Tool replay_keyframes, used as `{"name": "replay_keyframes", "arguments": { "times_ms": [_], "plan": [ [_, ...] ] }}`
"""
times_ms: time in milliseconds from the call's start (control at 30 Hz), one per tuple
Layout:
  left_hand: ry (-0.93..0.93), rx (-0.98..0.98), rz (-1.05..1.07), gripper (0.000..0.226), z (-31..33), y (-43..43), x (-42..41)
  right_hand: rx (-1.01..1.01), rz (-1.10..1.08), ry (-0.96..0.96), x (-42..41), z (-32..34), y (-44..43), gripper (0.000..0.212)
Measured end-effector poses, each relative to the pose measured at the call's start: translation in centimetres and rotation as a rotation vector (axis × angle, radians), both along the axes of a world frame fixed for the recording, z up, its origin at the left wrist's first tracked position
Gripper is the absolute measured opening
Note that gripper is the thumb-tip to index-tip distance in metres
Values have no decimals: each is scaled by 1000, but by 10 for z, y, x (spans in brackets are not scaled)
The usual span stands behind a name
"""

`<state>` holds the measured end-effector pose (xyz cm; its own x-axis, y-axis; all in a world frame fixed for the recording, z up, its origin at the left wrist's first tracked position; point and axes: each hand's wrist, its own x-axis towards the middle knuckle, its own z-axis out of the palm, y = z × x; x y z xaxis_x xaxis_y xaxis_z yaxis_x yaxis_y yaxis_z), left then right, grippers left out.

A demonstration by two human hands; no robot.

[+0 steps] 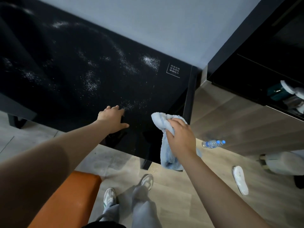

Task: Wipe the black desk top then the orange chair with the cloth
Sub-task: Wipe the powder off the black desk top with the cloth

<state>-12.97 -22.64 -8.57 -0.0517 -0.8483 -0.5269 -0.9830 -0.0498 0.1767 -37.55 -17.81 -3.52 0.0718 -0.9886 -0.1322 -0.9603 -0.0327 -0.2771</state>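
Floorboards right of the desk hold a bottle and slipper.

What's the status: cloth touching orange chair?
Apart. Head view: cloth hangs from the right hand at the desk top edge; floor shows between it and the orange chair.

Dim, cool, bluish light, wide-angle view.
We're seeing pale speckled patches catching light across the black desk top, the grey wall evenly lit, straight edges bowing toward the corners, and the lower left corner soft, unfocused.
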Motion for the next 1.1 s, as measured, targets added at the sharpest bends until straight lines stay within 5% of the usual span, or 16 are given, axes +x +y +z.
{"name": "replay_keyframes", "arguments": {
  "times_ms": [567, 1100],
  "plan": [
    [-51, 15, 218, 74, 16, -70, -28, 22, 174, -123, -28, -23, -184, 37],
    [-131, 122, 201, 140, -28, -164, -8, -26, 110, -98, -18, -53, -273, 39]
  ]
}}
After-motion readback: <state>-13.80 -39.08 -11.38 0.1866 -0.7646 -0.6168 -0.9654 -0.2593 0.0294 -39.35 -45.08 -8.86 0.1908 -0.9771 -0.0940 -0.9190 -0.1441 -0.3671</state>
